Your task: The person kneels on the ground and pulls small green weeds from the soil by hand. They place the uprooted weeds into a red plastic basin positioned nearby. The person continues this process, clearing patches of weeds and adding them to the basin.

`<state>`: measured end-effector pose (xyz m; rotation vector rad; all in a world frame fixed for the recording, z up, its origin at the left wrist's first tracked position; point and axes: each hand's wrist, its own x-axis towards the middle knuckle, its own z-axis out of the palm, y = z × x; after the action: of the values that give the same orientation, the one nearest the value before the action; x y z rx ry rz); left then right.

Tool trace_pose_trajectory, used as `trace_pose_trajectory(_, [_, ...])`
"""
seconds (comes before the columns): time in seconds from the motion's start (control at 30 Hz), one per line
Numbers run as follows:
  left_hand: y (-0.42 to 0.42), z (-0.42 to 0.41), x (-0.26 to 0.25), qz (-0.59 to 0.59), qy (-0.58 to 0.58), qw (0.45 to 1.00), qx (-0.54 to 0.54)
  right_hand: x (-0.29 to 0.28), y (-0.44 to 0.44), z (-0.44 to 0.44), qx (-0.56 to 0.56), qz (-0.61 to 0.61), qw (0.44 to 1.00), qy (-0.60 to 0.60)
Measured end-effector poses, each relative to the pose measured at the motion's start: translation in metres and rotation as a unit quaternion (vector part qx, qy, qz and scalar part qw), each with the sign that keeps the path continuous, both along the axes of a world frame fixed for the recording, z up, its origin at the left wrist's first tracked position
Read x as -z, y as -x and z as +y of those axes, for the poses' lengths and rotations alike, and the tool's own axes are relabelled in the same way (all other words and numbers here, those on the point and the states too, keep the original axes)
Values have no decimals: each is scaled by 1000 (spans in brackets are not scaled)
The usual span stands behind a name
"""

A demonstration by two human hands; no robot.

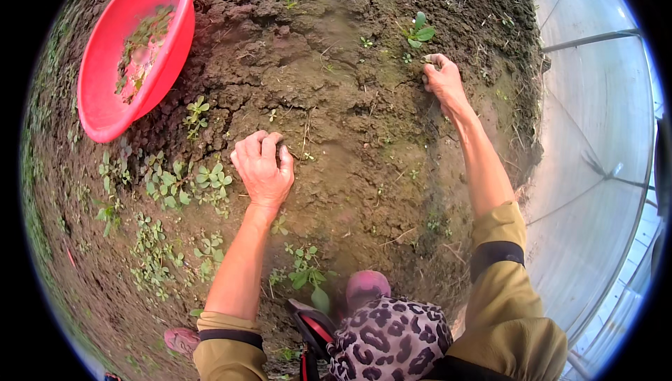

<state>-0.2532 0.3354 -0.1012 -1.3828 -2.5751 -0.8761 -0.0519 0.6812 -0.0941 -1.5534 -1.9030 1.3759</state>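
My left hand [264, 165] is low over the bare soil [336, 171] left of centre, fingers curled downward; whether anything is beneath them cannot be told. My right hand [442, 77] is at the upper right, thumb and forefinger pinched close to the soil, with a tiny bit of greenery near the fingertips that I cannot make out clearly. Just above it grows a small broad-leaved seedling [420, 31]. A red plastic basin [176, 60] stands tilted in view at the upper left, holding pulled green weeds [139, 47] and some soil.
Low leafy weeds [168, 184] grow left of my left hand, with more [307, 270] near my feet. A pink shoe [367, 284] shows below, beside leopard-print fabric [388, 336]. Translucent plastic sheeting [593, 113] on a frame borders the soil at right.
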Motion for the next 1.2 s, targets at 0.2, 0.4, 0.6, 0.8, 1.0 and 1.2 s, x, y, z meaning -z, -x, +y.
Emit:
trace_pose_trajectory(0.2, [-2,2,-1,-1,-2,1000,5,-12,31,-9,-154,-211,929,-262])
trace_pose_trajectory(0.4, [-1,1,1,-6,1,1000,0,-11,47,-25,-103,-31,993,-53])
trace_pose_trajectory(0.6, [1,-1,-2,-11,-3,1000,-1,-42,116,-72,-86,205,963,155])
trace_pose_trajectory(0.8, [2,0,-5,-16,-35,999,3,-49,197,-120,-266,136,951,83])
trace_pose_trajectory(1.0, [3,-5,-1,-27,-55,998,2,-115,277,-194,-238,389,883,107])
trace_pose_trajectory(1.2, [0,-8,-2,-33,-73,997,-17,-169,343,-212,-314,318,795,-410])
